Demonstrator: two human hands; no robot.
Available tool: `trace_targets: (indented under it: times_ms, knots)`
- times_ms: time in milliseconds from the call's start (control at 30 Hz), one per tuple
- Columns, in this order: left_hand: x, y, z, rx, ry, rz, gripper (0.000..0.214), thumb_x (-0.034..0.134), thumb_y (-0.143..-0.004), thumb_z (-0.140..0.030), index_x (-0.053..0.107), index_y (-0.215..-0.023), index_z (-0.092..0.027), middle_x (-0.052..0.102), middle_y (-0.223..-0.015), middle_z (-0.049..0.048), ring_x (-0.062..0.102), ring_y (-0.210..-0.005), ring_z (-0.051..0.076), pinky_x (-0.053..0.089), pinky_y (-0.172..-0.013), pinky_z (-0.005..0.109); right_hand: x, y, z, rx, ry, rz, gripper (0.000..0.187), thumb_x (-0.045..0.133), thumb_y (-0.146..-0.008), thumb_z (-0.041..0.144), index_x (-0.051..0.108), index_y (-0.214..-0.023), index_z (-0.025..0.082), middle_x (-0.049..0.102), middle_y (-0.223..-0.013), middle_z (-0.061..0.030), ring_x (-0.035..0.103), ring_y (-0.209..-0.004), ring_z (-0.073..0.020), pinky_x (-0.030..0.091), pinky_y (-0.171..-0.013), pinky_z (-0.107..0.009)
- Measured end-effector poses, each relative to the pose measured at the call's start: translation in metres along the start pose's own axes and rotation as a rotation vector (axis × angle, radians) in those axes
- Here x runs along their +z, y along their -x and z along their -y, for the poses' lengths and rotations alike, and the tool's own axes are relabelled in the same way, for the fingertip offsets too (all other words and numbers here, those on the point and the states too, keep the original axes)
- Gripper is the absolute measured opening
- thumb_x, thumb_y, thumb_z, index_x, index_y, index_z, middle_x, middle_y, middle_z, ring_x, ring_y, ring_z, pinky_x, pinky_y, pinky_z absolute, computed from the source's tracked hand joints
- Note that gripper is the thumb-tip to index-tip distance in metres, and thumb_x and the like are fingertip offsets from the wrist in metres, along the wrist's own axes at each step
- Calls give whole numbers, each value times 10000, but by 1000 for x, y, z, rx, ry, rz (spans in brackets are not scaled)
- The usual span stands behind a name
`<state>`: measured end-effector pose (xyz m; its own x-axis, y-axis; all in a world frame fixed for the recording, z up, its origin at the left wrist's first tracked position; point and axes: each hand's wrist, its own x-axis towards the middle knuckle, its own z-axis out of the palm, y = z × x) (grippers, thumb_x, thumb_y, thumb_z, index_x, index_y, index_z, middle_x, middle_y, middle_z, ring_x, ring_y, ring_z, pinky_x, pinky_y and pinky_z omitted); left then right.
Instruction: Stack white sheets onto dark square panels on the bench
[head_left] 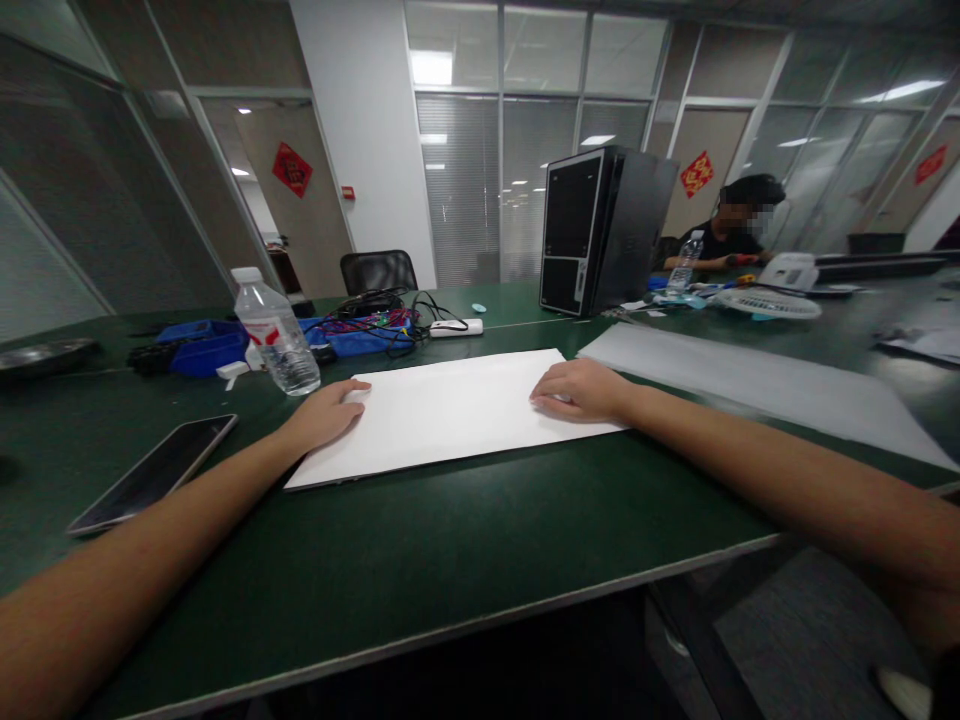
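A white sheet of paper (450, 412) lies on the green table in front of me; whether it is one sheet or a stack I cannot tell. My left hand (324, 414) rests at its left edge, thumb and forefinger apart on the paper. On the right part of the sheet lies my right hand (581, 389), fingers stretched out and slightly bent, pressing on the surface. Neither hand lifts the paper. A water bottle (279, 335) stands just beyond my left hand. A phone (157, 470) lies beside my left forearm.
Another pale sheet (750, 385) lies to the right, beneath my right forearm's far side. A black computer tower (607, 230) stands at the back. Blue trays (360, 335) with tangled cables sit behind the bottle. A white fan (772, 300) and a seated person (724, 235) are far right.
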<state>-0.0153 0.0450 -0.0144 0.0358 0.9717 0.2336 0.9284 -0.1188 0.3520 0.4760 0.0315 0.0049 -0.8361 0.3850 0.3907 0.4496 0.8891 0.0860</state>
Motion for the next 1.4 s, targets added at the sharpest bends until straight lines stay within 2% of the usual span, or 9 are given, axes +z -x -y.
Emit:
trace_targets:
  times_ms: [200, 367, 467, 767, 1067, 1167, 1267, 1400]
  knots:
    - [2, -1, 3, -3, 41, -6, 664, 579, -735, -288, 739, -1374, -199, 630, -1583, 86, 584, -1474, 318, 391, -1278, 412, -3, -1, -1, -111, -76, 1, 410, 560, -1064, 474, 770, -1261, 182, 790, -1207, -124, 735, -1063, -239, 571, -936, -409]
    - [2, 0, 3, 0, 70, -8, 685, 567, -695, -244, 748, -1355, -212, 629, -1586, 68, 573, -1487, 296, 375, -1289, 387, -5, -3, 1, -226, -132, 38, 652, 661, -969, 651, 687, -1412, 174, 727, -1367, -158, 693, -1223, -296, 551, -1038, -476]
    - [1, 1, 2, 12, 84, -8, 689, 559, -674, -239, 757, -1333, -219, 637, -1578, 62, 569, -1491, 293, 374, -1290, 383, -4, -5, 3, -253, -144, 75, 735, 692, -933, 692, 660, -1444, 164, 697, -1414, -176, 676, -1256, -319, 540, -1055, -497]
    - [-2, 3, 0, 29, 69, 6, 660, 552, -677, -289, 767, -1298, -236, 651, -1556, 75, 589, -1470, 325, 410, -1267, 470, -5, -5, 10, -204, -170, 97, 599, 686, -971, 576, 687, -1418, 177, 719, -1370, -164, 685, -1233, -299, 547, -1052, -477]
    - [-4, 4, -3, 20, 26, 17, 642, 573, -721, -401, 771, -1309, -235, 701, -1496, 74, 670, -1367, 333, 503, -1181, 428, -3, -4, 9, -207, -175, 100, 550, 665, -997, 556, 698, -1400, 183, 713, -1389, -154, 674, -1251, -288, 537, -1070, -466]
    - [-4, 4, -2, 33, 25, 23, 640, 572, -742, -392, 762, -1330, -225, 674, -1531, 90, 651, -1395, 336, 474, -1213, 443, -2, -5, 9, -203, -174, 101, 587, 662, -992, 592, 694, -1403, 174, 714, -1390, -148, 674, -1253, -276, 532, -1080, -446]
    - [-3, 4, -1, 53, 30, 26, 630, 571, -749, -371, 757, -1331, -215, 653, -1555, 107, 628, -1427, 331, 447, -1240, 446, -3, -4, 1, -125, -131, 114, 640, 683, -952, 657, 705, -1399, 199, 725, -1385, -122, 676, -1256, -257, 523, -1095, -413]
    - [-2, 3, 1, 78, 30, 32, 622, 557, -759, -360, 756, -1330, -214, 650, -1557, 112, 621, -1436, 318, 438, -1247, 431, -10, 8, -29, 178, 23, 62, 552, 569, -1022, 591, 727, -1371, 195, 728, -1371, -138, 652, -1280, -294, 480, -1135, -476]
